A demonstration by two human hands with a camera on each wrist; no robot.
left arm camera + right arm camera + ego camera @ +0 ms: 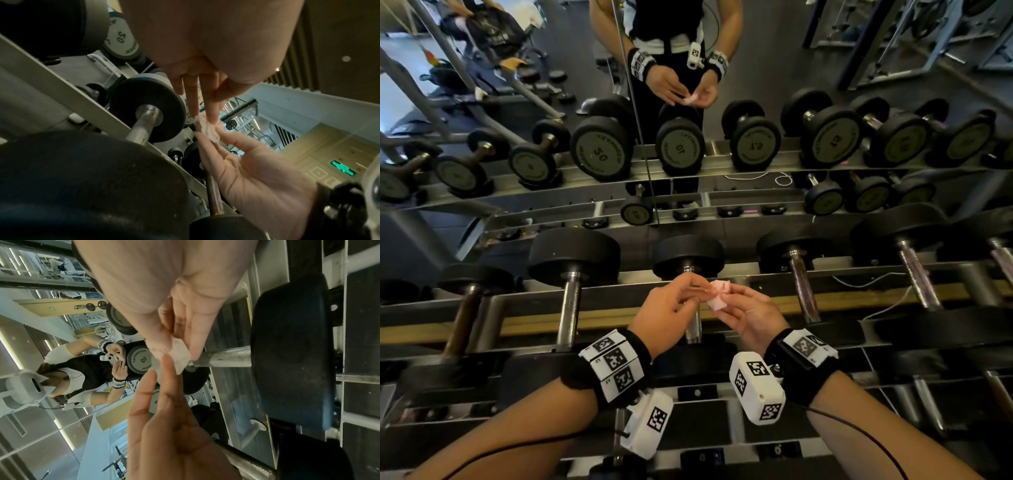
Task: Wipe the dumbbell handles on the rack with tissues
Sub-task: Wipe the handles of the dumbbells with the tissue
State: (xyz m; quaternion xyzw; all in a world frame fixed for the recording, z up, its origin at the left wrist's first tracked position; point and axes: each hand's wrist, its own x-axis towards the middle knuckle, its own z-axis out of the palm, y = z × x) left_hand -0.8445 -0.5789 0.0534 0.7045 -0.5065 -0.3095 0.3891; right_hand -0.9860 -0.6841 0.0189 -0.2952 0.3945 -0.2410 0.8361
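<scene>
Steel rack (767,270) bearing dumbbells (573,274)

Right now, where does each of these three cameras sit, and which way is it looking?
Head: on the head, facing forward and down at the rack and mirror; shows both forearms, left hand, right hand.
Left wrist: under that wrist, looking along the palm to the tissue; right hand opposite.
Right wrist: likewise, along its palm; left hand opposite.
Shared: all show both hands pinching the tissue over a handle.
</scene>
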